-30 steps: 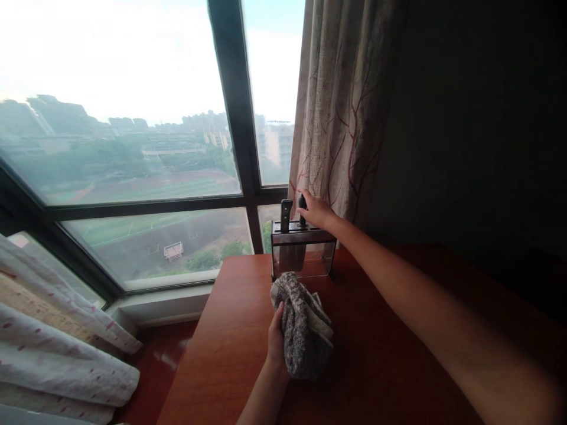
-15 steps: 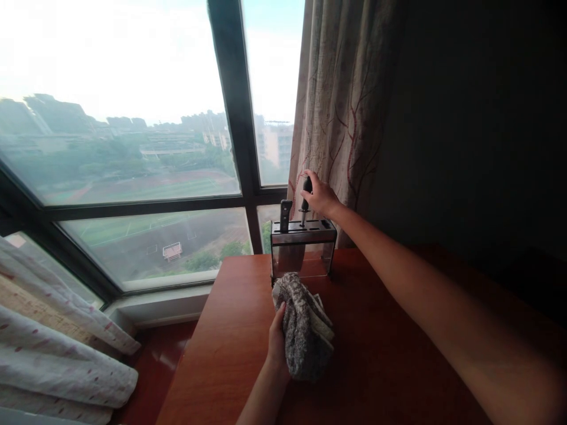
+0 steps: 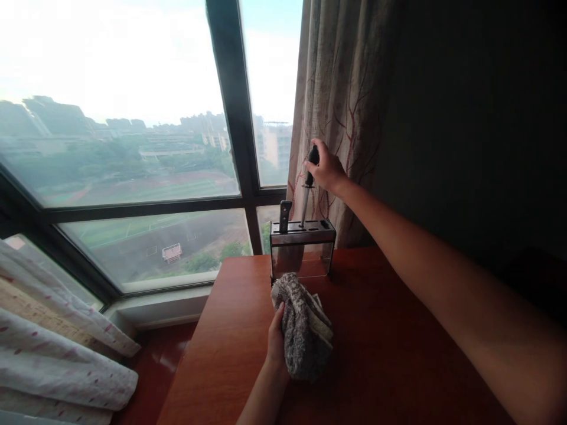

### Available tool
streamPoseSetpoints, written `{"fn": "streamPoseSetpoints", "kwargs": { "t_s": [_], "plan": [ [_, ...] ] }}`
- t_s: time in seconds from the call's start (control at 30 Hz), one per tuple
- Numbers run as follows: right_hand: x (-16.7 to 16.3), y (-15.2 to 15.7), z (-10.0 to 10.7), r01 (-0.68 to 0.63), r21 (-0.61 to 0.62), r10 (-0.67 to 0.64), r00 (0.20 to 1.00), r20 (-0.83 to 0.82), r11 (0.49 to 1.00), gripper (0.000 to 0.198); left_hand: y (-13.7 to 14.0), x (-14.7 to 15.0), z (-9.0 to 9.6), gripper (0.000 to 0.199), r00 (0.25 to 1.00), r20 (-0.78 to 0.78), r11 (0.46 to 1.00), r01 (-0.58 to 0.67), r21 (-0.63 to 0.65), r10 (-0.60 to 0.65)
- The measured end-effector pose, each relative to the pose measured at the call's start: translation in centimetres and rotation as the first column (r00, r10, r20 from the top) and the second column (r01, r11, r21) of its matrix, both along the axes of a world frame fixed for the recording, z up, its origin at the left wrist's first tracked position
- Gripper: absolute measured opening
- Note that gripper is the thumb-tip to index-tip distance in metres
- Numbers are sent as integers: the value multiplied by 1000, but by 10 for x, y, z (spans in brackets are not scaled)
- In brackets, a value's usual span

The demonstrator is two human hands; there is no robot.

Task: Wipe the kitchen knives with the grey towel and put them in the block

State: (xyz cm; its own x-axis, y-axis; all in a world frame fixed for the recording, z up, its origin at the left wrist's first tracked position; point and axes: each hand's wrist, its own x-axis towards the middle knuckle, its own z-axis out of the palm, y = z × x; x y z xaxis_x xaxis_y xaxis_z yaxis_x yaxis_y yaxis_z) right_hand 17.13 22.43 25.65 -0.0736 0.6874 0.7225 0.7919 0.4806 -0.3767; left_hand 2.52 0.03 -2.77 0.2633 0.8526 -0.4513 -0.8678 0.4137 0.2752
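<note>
- On the far part of the table (image 3: pixel 230 330) stands the knife rack (image 3: pixel 283 239), taken here as the clock's centre; its slotted top seems meant to keep blades upright and apart.
- At eleven o'clock, a kitchen knife (image 3: pixel 285 216) sits in one slot, black riveted handle up, presumably for easy reach.
- At twelve o'clock, a sharpening steel (image 3: pixel 305 203) leans slightly, its lower end at a slot; whether the tip is inside I cannot tell.
- At one o'clock, the right hand (image 3: pixel 328 168) has its grip wrapped around the steel's black handle, above the guard, which likely keeps fingers off the rod.
- At six o'clock is a bunched grey towel (image 3: pixel 308 336); the left hand (image 3: pixel 277 336), at seven, grasps its left side, probably to keep the folds gathered.
</note>
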Motion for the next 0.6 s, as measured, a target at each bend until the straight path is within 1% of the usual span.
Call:
{"fn": "streamPoseSetpoints", "kwargs": {
  "t_s": [0.17, 0.27, 0.33, 0.47, 0.6],
  "plan": [
    [9, 4, 32, -63, 172, 75, 995, -67, 983, 53, 1, 0, 0, 33, 1000, 26, 1000, -4, 15, 4],
    [16, -3, 46, -102, 226, 122, 990, -75, 969, 48, 2, 0, -1, 32, 1000, 29, 1000, -8, 27, 7],
    [22, -12, 51, -145, 259, 167, 984, -67, 955, 45, 2, 0, -2, 31, 999, 31, 999, -15, 37, 14],
    [36, -42, 52, -246, 323, 287, 954, -86, 914, 40, 2, -1, -5, 30, 999, 39, 996, -15, 90, 12],
    [51, -83, 38, -303, 348, 383, 904, -191, 887, 32, 3, -4, -11, 36, 995, 93, 982, 7, 187, -25]
  ]
}}
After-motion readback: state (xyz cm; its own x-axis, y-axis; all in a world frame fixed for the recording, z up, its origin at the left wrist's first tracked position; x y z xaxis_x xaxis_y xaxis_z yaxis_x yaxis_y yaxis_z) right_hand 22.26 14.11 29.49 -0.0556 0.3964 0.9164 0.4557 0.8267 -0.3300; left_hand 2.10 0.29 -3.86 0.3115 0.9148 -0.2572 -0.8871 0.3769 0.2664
